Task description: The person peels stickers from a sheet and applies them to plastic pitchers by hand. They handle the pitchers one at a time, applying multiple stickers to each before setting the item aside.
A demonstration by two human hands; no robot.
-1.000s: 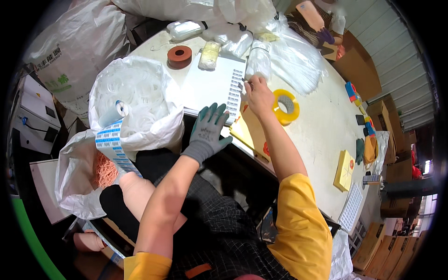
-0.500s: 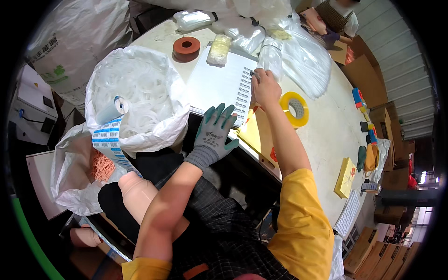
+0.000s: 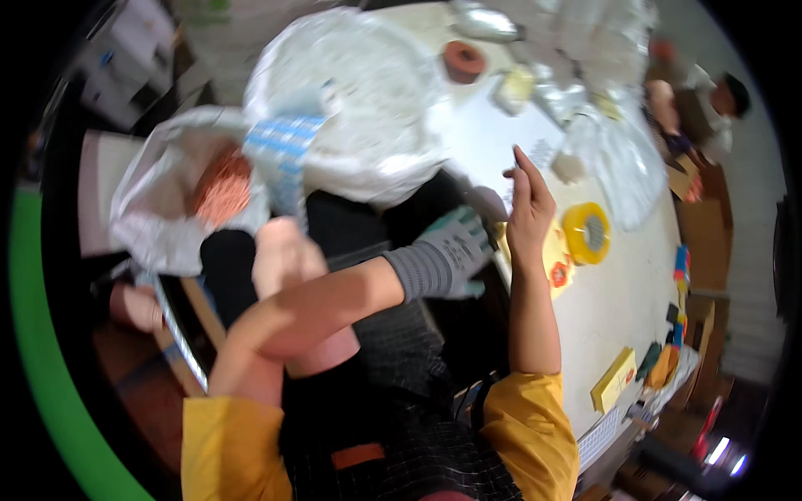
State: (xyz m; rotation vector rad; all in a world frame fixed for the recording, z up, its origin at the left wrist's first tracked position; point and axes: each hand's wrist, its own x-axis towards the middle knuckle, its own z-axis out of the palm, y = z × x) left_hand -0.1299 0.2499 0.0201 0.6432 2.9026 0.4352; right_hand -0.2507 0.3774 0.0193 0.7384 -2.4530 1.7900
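My left hand (image 3: pixel 451 253), in a grey and green glove, reaches toward the table's near edge. Its fingers are stretched out, with nothing visible in them. Bare, my right hand (image 3: pixel 532 204) is raised over the table beside a white label sheet (image 3: pixel 484 125). Its thumb and forefinger are close together at a small dark thing, too blurred to name. A pink bottle-shaped container (image 3: pixel 284 255) rests on my lap, partly covered by my left forearm. Next to my right wrist lie yellow printed pieces (image 3: pixel 558 271) and a roll of yellow tape (image 3: pixel 587 234).
To the left stand a large white sack of clear plastic pieces (image 3: pixel 368 83), with a blue-and-white label strip (image 3: pixel 284 146) hanging over it, and a sack of pink strips (image 3: pixel 225 188). Plastic bags (image 3: pixel 626 167) lie on the far table. Another person (image 3: pixel 710 108) is at the back right.
My right hand has lifted away from the label sheet, its fingers pointing up. My left hand has drawn back off the sheet toward the table edge. The view has swung left and blurred.
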